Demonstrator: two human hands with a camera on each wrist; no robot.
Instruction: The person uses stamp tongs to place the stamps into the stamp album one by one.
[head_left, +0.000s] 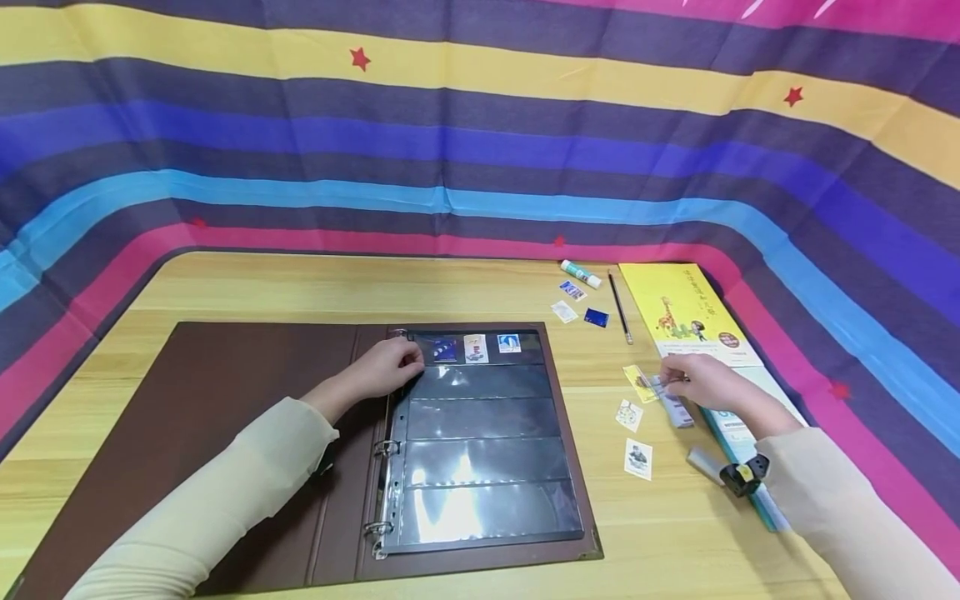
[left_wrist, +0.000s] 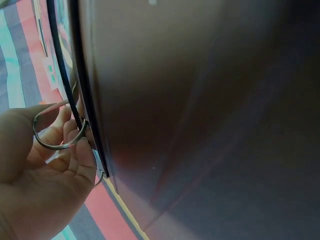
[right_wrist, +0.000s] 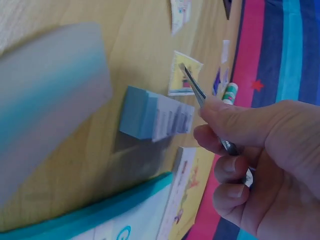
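Over on the right, the right hand (head_left: 697, 379) is pinching a pair of metal tweezers (right_wrist: 195, 89) between thumb and fingers, and look, the tips are pointing right over the yellow stamp (head_left: 637, 381), which is lying on the wooden table (head_left: 637, 533); whether they're touching the paper, I'm not able to tell. Just beside it a small block with a striped label (head_left: 681, 414) is sitting, and nearer the person a greenish stamp (head_left: 628, 415) and a portrait stamp (head_left: 638, 458) are resting. Across to the left hand (head_left: 382, 367): its fingers are bending in by the top metal ring (left_wrist: 55, 147) of the open brown album (head_left: 255, 375), right at the corner of the black pocket page (head_left: 483, 419), though I'm not seeing clearly whether they're gripping it. Up in the top pocket row, a dark blue stamp (head_left: 445, 350), a pale stamp with a red figure (head_left: 476, 349) and a blue-and-white stamp (head_left: 509, 342) are showing. Farther back, a glue stick (head_left: 581, 274) and a pencil (head_left: 621, 308) are lying near three more stamps, while a yellow booklet (head_left: 667, 292) is stretching along the right, beneath the striped cloth (head_left: 442, 146) that's hanging behind everything.
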